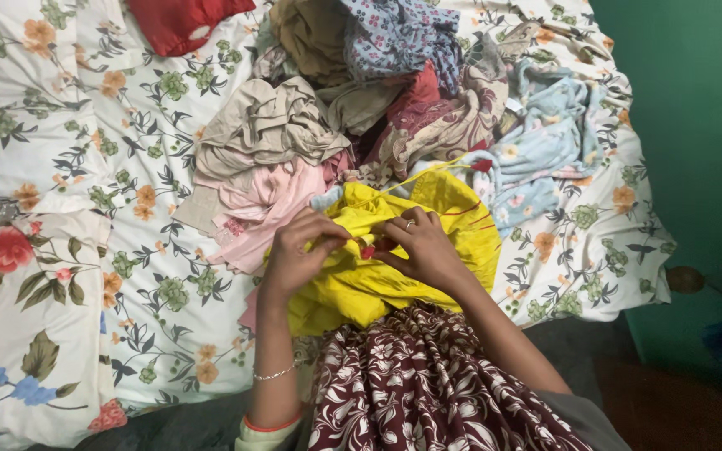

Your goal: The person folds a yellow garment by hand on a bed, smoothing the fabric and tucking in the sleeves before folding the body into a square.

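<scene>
Nearest the camera, a maroon garment with a white floral print (428, 384) is seen draped over the lap. Just beyond it, a yellow cloth (378, 280) is bunched at the near edge of the bed. The left hand (298, 250) is closed on a fold of the yellow cloth, and the right hand (424, 246), on which a ring is worn, is pinched on the same cloth beside a small red detail (368, 250); whether that detail is a button or trim cannot be told. A thin bracelet (276, 373) is worn on the left wrist. Farther off, a pile of clothes (378, 100) is heaped: pink and beige pieces to the left, a light blue printed piece (545, 142) to the right. All is carried by a bed covered with a white floral sheet (127, 167). At the far left a red cushion (181, 21) is partly seen.
</scene>
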